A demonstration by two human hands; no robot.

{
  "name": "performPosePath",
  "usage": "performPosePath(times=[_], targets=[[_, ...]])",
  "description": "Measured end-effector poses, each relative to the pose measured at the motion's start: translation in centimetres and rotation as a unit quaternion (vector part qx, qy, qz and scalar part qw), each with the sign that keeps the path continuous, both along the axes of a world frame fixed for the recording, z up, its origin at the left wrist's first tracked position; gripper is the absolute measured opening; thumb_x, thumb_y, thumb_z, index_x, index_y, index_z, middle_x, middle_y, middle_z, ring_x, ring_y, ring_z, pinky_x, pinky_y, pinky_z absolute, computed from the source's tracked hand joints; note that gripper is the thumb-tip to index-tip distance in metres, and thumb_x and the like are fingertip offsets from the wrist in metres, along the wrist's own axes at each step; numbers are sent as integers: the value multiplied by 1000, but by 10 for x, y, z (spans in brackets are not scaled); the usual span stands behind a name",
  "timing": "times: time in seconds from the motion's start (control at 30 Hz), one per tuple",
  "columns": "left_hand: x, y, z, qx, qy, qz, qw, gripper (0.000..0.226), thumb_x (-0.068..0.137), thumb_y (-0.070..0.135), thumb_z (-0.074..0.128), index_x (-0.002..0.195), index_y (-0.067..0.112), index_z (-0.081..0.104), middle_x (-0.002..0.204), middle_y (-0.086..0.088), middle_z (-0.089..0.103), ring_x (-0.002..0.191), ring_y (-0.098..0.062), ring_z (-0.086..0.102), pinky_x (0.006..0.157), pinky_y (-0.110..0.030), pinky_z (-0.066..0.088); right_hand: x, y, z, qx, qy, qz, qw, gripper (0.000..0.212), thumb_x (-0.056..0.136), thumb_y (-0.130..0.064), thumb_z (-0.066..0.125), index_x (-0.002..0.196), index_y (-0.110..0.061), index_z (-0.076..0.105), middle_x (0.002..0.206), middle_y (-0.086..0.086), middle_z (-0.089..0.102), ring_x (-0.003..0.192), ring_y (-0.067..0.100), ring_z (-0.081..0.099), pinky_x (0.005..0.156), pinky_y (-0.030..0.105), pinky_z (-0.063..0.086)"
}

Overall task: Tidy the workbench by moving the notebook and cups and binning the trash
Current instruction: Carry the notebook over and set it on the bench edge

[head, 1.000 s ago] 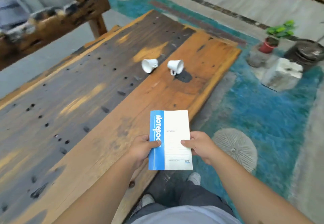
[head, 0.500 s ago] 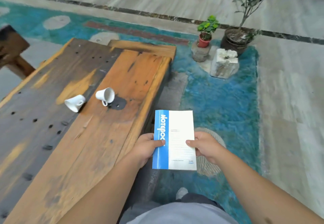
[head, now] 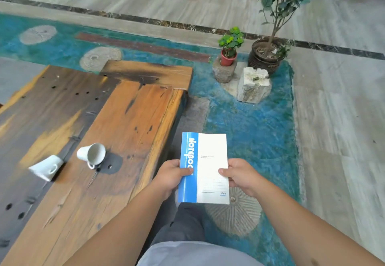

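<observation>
both hands gripping the notebook (head: pixel 205 167), left hand (head: pixel 169 177) on the blue spine, right hand (head: pixel 239 174) opposite; it's off the workbench (head: pixel 116 140) edge, two tipped cups (head: pixel 91 154) at 9 o'clock

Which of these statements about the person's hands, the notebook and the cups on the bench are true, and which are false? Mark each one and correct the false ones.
1. Both hands hold the notebook. True: the left hand grips its blue spine edge, the right hand its white edge.
2. The notebook lies flat on the workbench. False: it is held in the air past the bench's edge, over the floor.
3. Both white cups stand upright. False: the nearer cup and the farther cup lie on their sides.
4. The cups are on the workbench. True.
5. The small plant sits in a red pot. True.
</observation>
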State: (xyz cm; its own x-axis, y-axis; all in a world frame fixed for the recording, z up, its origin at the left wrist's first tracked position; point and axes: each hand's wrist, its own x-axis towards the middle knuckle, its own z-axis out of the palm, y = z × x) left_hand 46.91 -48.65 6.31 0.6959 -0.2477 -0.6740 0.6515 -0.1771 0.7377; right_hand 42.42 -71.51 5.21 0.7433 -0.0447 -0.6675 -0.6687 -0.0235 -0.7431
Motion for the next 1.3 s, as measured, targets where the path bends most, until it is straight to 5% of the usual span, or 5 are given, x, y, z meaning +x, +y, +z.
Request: performPosePath(times=[0.17,0.43,0.7,1.0,1.3], targets=[[90,7,-19,-2,24,26,999,19,82,13,74,99,9,67,97,-4,77,86,-22,74,80,-44,59,102,6,1,-31,5,36,999,10,90,-3,62,98,-2,67,97,10,75,89,23,73,74,38,59],[186,46,-24,0,57,112,992,18,82,14,73,99,14,67,96,0,77,79,-17,74,61,-30,57,230,51,6,-93,18,108,990,5,88,-6,65,89,-8,69,95,8,76,88,25,72,83,48,58],[221,67,-44,11,102,236,966,25,83,21,74,105,13,64,105,0,74,87,-21,73,82,-43,59,328,90,-6,-160,19,257,953,4,85,-8,68,82,-10,66,99,12,73,92,30,69,85,52,56],[271,44,-77,36,122,435,891,14,81,14,75,91,13,65,105,-5,74,85,-22,72,83,-43,58,449,120,-40,-261,-62,475,838,30,84,-16,72,61,-20,53,69,-4,61,62,11,57,47,22,39],[319,10,-103,129,134,503,844,27,81,10,70,102,18,53,112,-3,67,91,-21,65,75,-37,55,524,132,-69,-329,-118,603,717,28,82,-28,71,61,-20,54,70,-3,62,71,19,59,49,29,35]])
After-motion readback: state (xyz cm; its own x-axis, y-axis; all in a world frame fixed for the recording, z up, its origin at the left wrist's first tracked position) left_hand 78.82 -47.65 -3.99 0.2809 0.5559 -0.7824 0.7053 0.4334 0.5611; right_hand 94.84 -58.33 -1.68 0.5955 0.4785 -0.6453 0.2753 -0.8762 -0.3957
